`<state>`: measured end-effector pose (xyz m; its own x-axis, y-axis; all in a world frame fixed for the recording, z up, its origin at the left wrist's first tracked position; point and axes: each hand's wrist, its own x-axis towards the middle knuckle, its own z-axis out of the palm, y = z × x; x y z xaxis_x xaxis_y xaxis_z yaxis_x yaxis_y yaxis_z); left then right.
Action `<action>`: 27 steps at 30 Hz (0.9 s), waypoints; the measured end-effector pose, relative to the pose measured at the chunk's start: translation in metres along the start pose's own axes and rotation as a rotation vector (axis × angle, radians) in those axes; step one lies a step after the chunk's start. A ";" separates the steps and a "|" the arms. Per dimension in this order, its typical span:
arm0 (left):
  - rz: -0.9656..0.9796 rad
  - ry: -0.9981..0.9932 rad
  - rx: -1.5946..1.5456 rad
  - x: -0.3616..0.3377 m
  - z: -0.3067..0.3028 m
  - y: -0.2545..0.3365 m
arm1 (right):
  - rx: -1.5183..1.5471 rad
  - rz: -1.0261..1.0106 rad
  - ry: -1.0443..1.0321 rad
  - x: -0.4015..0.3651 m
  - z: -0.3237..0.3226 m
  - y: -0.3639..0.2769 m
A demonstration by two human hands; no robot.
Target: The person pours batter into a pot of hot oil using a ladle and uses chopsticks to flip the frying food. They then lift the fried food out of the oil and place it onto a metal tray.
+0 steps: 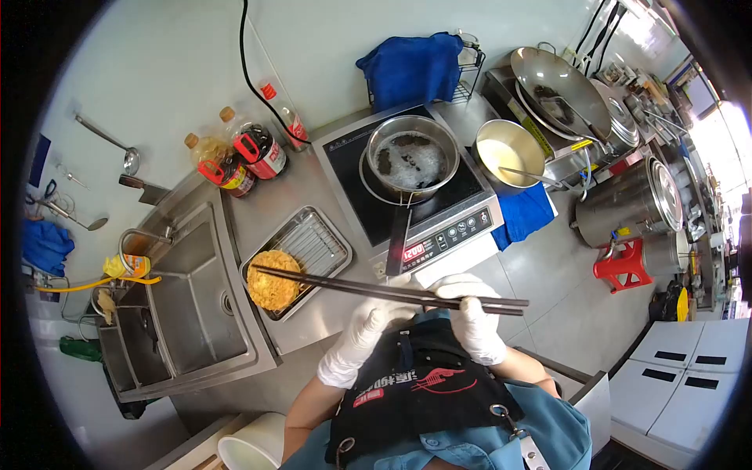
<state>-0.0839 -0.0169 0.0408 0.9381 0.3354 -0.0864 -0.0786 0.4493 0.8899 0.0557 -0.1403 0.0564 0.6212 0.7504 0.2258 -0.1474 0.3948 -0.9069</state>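
Note:
Long dark chopsticks [392, 292] lie across the view in front of my apron. My white-gloved right hand [476, 317] is closed around their thick end. My left hand [364, 333], also gloved, is behind the chopsticks, close to the end of the black pot handle [398, 243]; its fingers are partly hidden, and I cannot tell what they grip. At the left, the chopstick tips overlap a round golden fried cake [272, 286], which sits on a wire-rack tray [319, 233]. A steel pot [413, 125] of foamy, bubbling liquid stands on the induction cooker [345, 168].
To the left is a steel sink [196, 313] with a faucet. Bottles [258, 149] of dark sauce line the wall. Right of the cooker are a bowl [509, 141] of pale batter with a ladle, a wok [560, 86] and a red stool [624, 266].

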 end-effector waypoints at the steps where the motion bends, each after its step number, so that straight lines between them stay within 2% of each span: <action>1: 0.062 0.029 -0.050 0.013 0.017 0.008 | -0.076 -0.085 -0.053 0.004 -0.002 0.001; 3: 0.122 0.064 -0.098 0.029 0.026 0.008 | -0.120 -0.129 -0.057 0.016 -0.015 -0.010; 5: 0.094 -0.007 -0.155 0.040 0.021 0.000 | -0.142 0.074 0.162 0.023 -0.038 -0.023; 6: 0.064 0.022 -0.239 0.047 0.023 -0.001 | -0.064 -0.046 0.173 0.038 -0.046 -0.031; 7: 0.065 0.027 -0.240 0.056 0.028 -0.001 | 0.003 -0.011 0.182 0.048 -0.046 -0.046; 9: 0.113 0.055 -0.340 0.076 0.046 0.000 | -0.243 -0.125 0.006 0.061 -0.066 -0.047; 10: 0.200 0.151 -0.430 0.088 0.061 0.000 | -0.306 0.049 -0.129 0.061 -0.073 -0.058; 11: 0.195 0.194 -0.580 0.096 0.071 0.005 | -0.349 -0.030 -0.359 0.072 -0.084 -0.055; 13: 0.149 0.355 -0.751 0.109 0.069 0.006 | -0.414 -0.080 -0.594 0.081 -0.091 -0.053; 14: 0.172 0.523 -0.765 0.116 0.070 0.016 | -0.571 -0.123 -0.604 0.085 -0.104 -0.046; 15: 0.239 0.534 -0.815 0.119 0.063 0.022 | -0.681 -0.006 -0.425 0.084 -0.125 -0.036; 16: 0.339 0.529 -0.802 0.120 0.053 0.026 | -0.582 0.166 -0.139 0.082 -0.152 -0.024; 17: 0.396 0.594 -0.716 0.118 0.042 0.029 | -0.442 0.180 0.198 0.088 -0.200 0.011; 19: 0.445 0.668 -0.765 0.110 0.028 0.038 | -0.309 0.258 0.569 0.105 -0.294 0.039; 21: 0.444 0.787 -0.699 0.106 0.028 0.044 | -0.211 0.240 0.684 0.133 -0.325 0.033; 23: 0.446 0.750 -0.689 0.100 0.026 0.040 | -0.163 0.245 0.537 0.159 -0.337 0.033; 27: 0.456 0.633 -0.740 0.097 0.026 0.027 | -0.488 0.273 0.442 0.207 -0.297 0.027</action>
<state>0.0141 0.0058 0.0682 0.4400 0.8707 -0.2199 -0.7610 0.4915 0.4234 0.4085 -0.1318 -0.0274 0.8805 0.4626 -0.1037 -0.0449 -0.1364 -0.9896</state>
